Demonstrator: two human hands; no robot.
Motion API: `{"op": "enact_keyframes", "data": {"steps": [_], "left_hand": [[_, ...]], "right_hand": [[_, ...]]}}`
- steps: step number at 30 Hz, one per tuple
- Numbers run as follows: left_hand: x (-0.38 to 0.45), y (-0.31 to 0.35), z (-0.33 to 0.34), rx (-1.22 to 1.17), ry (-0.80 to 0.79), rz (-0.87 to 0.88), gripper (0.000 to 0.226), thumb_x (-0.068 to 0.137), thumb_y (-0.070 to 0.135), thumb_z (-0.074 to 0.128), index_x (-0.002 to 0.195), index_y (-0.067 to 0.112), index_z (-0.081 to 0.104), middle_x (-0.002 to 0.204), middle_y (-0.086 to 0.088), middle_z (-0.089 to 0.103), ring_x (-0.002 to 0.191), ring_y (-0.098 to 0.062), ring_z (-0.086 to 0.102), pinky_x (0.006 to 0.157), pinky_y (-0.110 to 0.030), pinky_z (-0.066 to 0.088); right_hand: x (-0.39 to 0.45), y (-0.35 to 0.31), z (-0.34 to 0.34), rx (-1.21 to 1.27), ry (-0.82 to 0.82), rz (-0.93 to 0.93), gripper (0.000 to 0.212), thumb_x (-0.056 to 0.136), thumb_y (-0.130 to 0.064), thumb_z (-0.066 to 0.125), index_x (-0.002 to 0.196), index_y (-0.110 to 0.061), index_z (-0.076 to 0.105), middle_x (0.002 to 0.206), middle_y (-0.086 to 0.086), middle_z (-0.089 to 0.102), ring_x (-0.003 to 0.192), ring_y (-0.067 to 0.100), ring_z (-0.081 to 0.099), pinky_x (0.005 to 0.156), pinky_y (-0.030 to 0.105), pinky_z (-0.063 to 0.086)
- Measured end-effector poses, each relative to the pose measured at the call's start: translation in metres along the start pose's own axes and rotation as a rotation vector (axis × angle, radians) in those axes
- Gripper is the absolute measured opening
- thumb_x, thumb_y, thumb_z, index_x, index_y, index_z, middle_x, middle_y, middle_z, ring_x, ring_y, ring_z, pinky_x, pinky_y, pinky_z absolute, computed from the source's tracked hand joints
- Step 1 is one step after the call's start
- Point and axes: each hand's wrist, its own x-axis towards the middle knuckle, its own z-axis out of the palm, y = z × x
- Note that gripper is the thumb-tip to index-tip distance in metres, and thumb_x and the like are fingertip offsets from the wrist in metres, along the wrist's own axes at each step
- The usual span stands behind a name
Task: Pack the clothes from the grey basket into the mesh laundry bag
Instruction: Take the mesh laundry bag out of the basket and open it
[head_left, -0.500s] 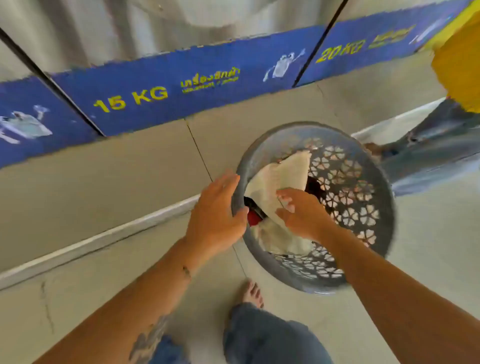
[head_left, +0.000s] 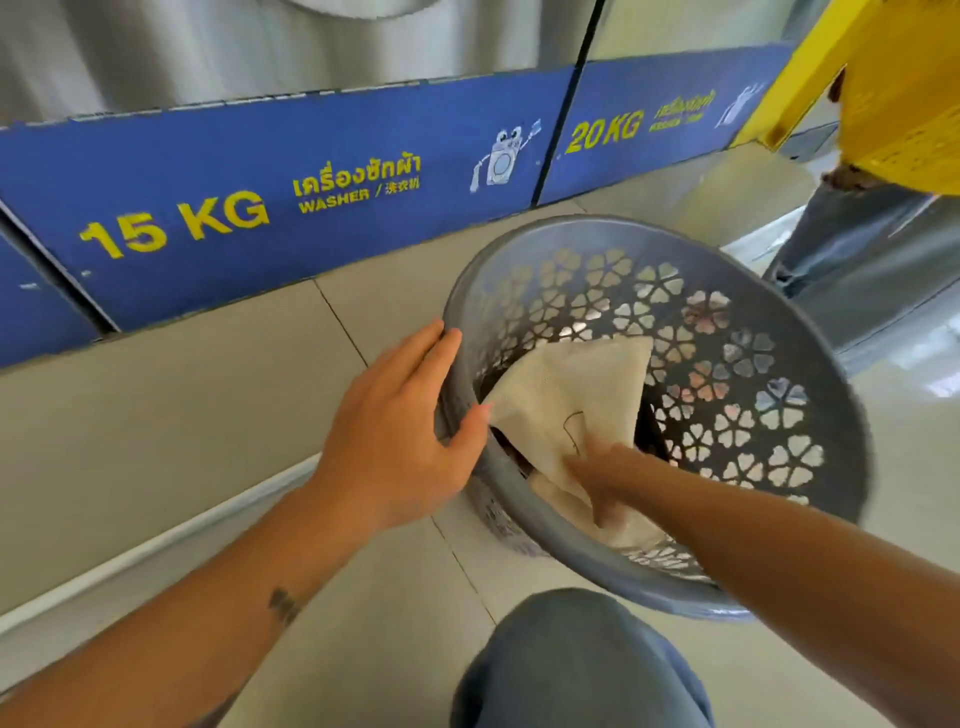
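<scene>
Cream cloth (head_left: 571, 395): lies inside the grey basket (head_left: 810, 364), draped against its near wall over darker items.
Mesh bag: possibly this cream piece itself; we cannot tell.
Right hand (head_left: 597, 467): we reach in and pinch the cloth's lower edge; the grip is blurred.
Left hand (head_left: 395, 431): we clamp the near rim, thumb inside, fingers outside.
Technique: we keep the rim steady, gather more fabric, then lift straight up clear of the rim.
Surroundings: tiled floor (head_left: 182, 415), blue washer panels (head_left: 311, 182) behind.
</scene>
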Motion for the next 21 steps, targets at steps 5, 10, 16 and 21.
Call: {"op": "enact_keyframes", "data": {"steps": [5,10,16,21], "left_hand": [[0.000,0.013,-0.009,0.157,-0.085,-0.093,0.063,0.095,0.045,0.043,0.151,0.018,0.033,0.150,0.000,0.043,0.134,-0.023,0.040,0.107,-0.037,0.035],[-0.005,0.035,-0.015,0.294,-0.219,-0.155,0.057,0.099,0.034,0.038,0.153,0.019,0.026,0.156,-0.001,0.034,0.136,-0.026,0.037,0.107,-0.039,0.035],[-0.032,0.060,-0.030,0.262,-0.279,-0.193,0.058,0.097,0.035,0.044,0.151,0.020,0.032,0.155,0.001,0.035,0.135,-0.022,0.040,0.107,-0.037,0.037],[-0.053,0.090,-0.046,0.025,-0.233,-0.269,0.060,0.092,0.041,0.056,0.147,0.025,0.039,0.152,0.001,0.040,0.134,-0.018,0.042,0.106,-0.032,0.035]], "right_hand": [[-0.047,-0.004,-0.028,0.134,0.257,-0.087,0.034,0.087,-0.019,0.066,0.116,-0.002,0.062,0.114,0.014,0.064,0.105,0.034,0.061,0.075,0.034,0.047],[-0.116,0.016,-0.066,0.547,0.587,-0.156,0.028,0.081,-0.007,0.054,0.103,-0.008,0.072,0.113,0.012,0.066,0.104,0.034,0.061,0.086,0.038,0.054],[-0.199,0.044,-0.078,1.085,0.881,-0.221,0.035,0.077,0.006,0.045,0.082,-0.020,0.069,0.090,0.005,0.067,0.071,0.020,0.066,0.061,0.034,0.058],[-0.265,0.048,-0.101,1.966,0.913,-0.381,0.029,0.085,0.012,0.048,0.085,-0.009,0.068,0.080,0.010,0.056,0.069,0.022,0.059,0.046,0.021,0.052]]}}
